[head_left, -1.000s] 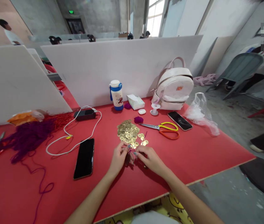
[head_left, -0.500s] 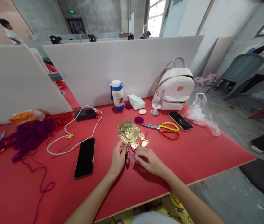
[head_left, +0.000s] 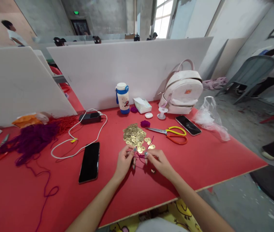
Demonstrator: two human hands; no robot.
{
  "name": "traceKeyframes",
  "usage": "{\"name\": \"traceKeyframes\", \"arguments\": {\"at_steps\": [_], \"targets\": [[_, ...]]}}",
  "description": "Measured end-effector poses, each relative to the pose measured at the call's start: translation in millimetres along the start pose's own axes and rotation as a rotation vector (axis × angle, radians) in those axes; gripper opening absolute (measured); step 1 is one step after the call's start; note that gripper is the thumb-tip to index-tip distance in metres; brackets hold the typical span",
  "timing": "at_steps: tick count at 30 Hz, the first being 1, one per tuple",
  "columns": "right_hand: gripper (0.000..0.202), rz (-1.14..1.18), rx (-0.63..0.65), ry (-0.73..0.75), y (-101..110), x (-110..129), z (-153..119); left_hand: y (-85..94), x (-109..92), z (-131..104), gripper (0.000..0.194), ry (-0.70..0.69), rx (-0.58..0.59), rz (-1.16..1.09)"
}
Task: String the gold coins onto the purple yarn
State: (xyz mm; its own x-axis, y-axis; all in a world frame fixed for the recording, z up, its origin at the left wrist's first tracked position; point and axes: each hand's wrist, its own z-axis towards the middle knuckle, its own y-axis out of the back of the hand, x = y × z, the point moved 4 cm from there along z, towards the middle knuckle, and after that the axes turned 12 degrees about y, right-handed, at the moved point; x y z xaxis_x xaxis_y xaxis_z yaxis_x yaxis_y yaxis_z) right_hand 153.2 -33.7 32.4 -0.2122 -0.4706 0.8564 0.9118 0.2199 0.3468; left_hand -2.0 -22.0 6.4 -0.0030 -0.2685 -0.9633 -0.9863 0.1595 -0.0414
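Purple cord (head_left: pixel 141 157) runs between my two hands, looped in the gap. My left hand (head_left: pixel 124 161) pinches it between thumb and forefinger. The fingers of my right hand (head_left: pixel 158 162) close on the cord a short way to the right. One end of it sticks up past my right fingers. Just beyond my hands lies a heap of brass-coloured coins with holes (head_left: pixel 134 134). A single coin (head_left: pixel 152 171) is under my right hand, near the table surface; whether it hangs from the cord I cannot tell.
Scissors (head_left: pixel 173 132) and a small purple yarn ball (head_left: pixel 145 123) lie beyond the coins. To the left are a black phone (head_left: pixel 89 162), a white cable (head_left: pixel 79 151) and tangled purple yarn (head_left: pixel 36 138). A bottle (head_left: pixel 122 98), spool (head_left: pixel 162 113) and backpack (head_left: pixel 182 88) stand at the back.
My right hand has moved a little to the right, widening the gap and drawing the cord out between my hands. A coin now shows below my right hand.
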Motion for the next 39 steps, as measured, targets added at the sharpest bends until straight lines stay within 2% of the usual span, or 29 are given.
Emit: {"name": "traceKeyframes", "arguments": {"at_steps": [2,3,7,9,14,17,22,28,35,39], "targets": [[0.040,0.038,-0.096,-0.072,5,-7,-1,-2.5,-2,-2,0.027,-0.001,0.029,0.002],[0.036,0.059,-0.095,-0.092,6,-8,-1,-4.0,-3,-4,0.027,0.001,0.042,0.010],[0.024,0.062,0.150,-0.083,-2,-4,0,-7.8,-6,-7,0.030,-0.006,0.089,0.041],[0.022,-0.016,0.199,-0.057,-3,-2,0,-7.4,-6,-6,0.032,-0.009,0.108,0.034],[0.031,-0.124,0.048,-0.039,14,-4,1,-6.8,-2,-2,0.036,0.031,0.189,-0.017],[0.033,-0.140,0.002,-0.037,25,-2,0,-9.5,0,-3,0.033,0.033,0.225,0.033],[0.031,-0.180,0.037,-0.029,30,3,-1,-11.3,1,-4,0.021,0.053,0.187,0.131],[0.030,-0.246,0.018,0.008,32,4,-1,-8.4,-1,-3,0.023,0.046,0.149,0.162],[0.025,-0.319,-0.004,0.098,40,0,-6,-4.5,-4,0,0.032,0.132,0.156,0.037],[0.024,-0.420,-0.008,0.149,47,-3,-14,0.8,-6,3,0.033,0.137,0.095,-0.063]]}}
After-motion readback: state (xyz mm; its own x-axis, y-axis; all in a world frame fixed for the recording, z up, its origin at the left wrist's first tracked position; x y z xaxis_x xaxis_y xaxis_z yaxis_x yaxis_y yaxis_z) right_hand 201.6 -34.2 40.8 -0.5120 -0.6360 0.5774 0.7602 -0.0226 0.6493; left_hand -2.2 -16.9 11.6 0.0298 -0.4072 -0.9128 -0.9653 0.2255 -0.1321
